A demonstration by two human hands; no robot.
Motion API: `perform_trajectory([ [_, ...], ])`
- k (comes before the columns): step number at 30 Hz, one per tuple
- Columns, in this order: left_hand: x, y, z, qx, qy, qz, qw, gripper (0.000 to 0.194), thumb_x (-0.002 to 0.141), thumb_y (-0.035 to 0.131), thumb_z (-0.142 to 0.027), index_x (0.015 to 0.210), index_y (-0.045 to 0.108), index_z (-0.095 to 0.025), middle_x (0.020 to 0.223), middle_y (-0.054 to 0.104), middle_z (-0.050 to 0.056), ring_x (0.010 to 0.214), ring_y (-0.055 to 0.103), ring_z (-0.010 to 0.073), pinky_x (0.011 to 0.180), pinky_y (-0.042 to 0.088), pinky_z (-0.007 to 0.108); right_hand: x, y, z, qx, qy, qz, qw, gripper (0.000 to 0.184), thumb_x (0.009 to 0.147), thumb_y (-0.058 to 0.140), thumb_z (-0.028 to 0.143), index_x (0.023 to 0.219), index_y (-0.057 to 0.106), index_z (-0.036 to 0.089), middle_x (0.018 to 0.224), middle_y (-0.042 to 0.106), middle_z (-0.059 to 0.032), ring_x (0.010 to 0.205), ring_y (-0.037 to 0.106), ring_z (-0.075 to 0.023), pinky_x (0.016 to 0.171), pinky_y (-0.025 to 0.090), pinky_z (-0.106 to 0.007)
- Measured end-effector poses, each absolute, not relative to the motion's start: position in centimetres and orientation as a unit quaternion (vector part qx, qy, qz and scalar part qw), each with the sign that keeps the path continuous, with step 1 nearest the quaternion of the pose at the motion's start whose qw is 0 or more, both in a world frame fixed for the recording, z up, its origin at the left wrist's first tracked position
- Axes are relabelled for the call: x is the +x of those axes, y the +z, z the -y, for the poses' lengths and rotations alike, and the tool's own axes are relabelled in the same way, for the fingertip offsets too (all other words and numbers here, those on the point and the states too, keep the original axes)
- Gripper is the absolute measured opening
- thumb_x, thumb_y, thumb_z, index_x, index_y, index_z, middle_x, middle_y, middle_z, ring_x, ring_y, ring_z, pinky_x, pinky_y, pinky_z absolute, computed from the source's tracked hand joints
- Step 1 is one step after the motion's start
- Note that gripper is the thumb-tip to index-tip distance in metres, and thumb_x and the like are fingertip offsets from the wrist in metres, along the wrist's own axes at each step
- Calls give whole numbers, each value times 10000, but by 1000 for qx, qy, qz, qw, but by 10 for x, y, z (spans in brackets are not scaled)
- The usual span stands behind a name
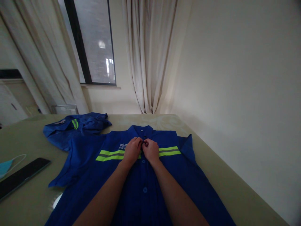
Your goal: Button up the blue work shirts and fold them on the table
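A blue short-sleeved work shirt (113, 179) lies spread front up, its collar pointing away from me. Across the chest runs a yellow-green and grey reflective stripe (170, 151). My left hand (133, 150) and my right hand (150, 150) meet at the front placket just below the collar, both pinching the shirt's fabric there. Whether a button is between the fingertips is hidden. Below the hands, a button (143, 161) and a lower button (145, 190) show on the placket.
A second blue garment (77, 125) lies crumpled at the back left of the covered table (235, 185). On the left are a black phone (23, 175) and a light blue face mask (6, 168). A wall (246, 88) borders the right side; curtains (148, 56) hang behind.
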State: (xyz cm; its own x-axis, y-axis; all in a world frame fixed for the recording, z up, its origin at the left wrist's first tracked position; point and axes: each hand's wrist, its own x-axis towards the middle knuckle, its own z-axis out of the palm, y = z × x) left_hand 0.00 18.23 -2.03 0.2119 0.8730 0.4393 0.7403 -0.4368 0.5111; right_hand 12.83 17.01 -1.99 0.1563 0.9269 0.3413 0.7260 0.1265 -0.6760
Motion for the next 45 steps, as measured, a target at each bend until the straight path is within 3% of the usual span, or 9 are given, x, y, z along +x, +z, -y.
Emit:
perform_trajectory([
  [6, -1, -23, -187, 748, 366, -541, 118, 184, 964, 530, -183, 1016, 702, -223, 961, 746, 54, 894, 693, 213, 816, 479, 305, 130, -19, -171, -602, 182, 645, 435, 355, 995, 485, 270, 739, 727, 231, 681, 740, -12, 601, 667, -157, 605, 407, -233],
  [10, -2, -23, -190, 722, 389, -552, 148, 259, 981, 522, -225, 1189, 676, -212, 917, 787, 46, 845, 730, 211, 790, 502, 301, 131, -22, -174, -613, 191, 629, 439, 194, 926, 584, 226, 836, 756, 232, 754, 768, -15, 649, 695, -168, 625, 437, -229],
  [13, -4, -21, -191, 715, 398, -548, 173, 208, 972, 556, -281, 1063, 732, -218, 927, 803, 38, 844, 741, 201, 775, 517, 283, 132, -25, -176, -616, 154, 640, 433, 141, 887, 633, 208, 858, 769, 232, 851, 782, -33, 778, 715, -187, 700, 457, -241],
  [16, -5, -21, -193, 717, 399, -538, 195, 154, 925, 607, -235, 950, 759, -227, 909, 809, 14, 826, 741, 181, 749, 523, 258, 133, -28, -178, -620, 124, 651, 421, 120, 880, 649, 207, 876, 767, 228, 889, 772, -36, 808, 698, -188, 737, 454, -252],
  [20, -4, -23, -193, 719, 399, -533, 200, 201, 912, 587, -179, 990, 765, -227, 913, 810, 16, 830, 743, 184, 762, 525, 269, 134, -29, -178, -624, 117, 649, 419, 111, 883, 639, 189, 863, 746, 210, 861, 749, -31, 786, 677, -177, 725, 441, -250],
  [25, -3, -23, -193, 721, 397, -531, 201, 139, 913, 631, -247, 965, 758, -227, 933, 809, 18, 860, 747, 182, 788, 524, 259, 134, -26, -177, -625, 119, 652, 414, 99, 893, 643, 204, 868, 739, 214, 863, 737, -24, 798, 664, -173, 727, 427, -248],
  [32, -3, -26, -193, 727, 377, -551, 163, 155, 948, 555, -188, 927, 707, -214, 890, 768, 45, 857, 709, 214, 777, 484, 302, 133, -26, -176, -626, 106, 673, 379, 102, 889, 649, 202, 846, 736, 232, 828, 695, -16, 746, 621, -168, 663, 383, -254],
  [45, 3, -31, -194, 743, 412, -509, 138, 143, 973, 475, -188, 939, 613, -202, 928, 690, 59, 921, 665, 213, 868, 500, 343, 136, -26, -178, -580, 131, 654, 468, 82, 835, 640, 210, 772, 692, 199, 753, 585, 11, 692, 544, -142, 668, 396, -249],
])
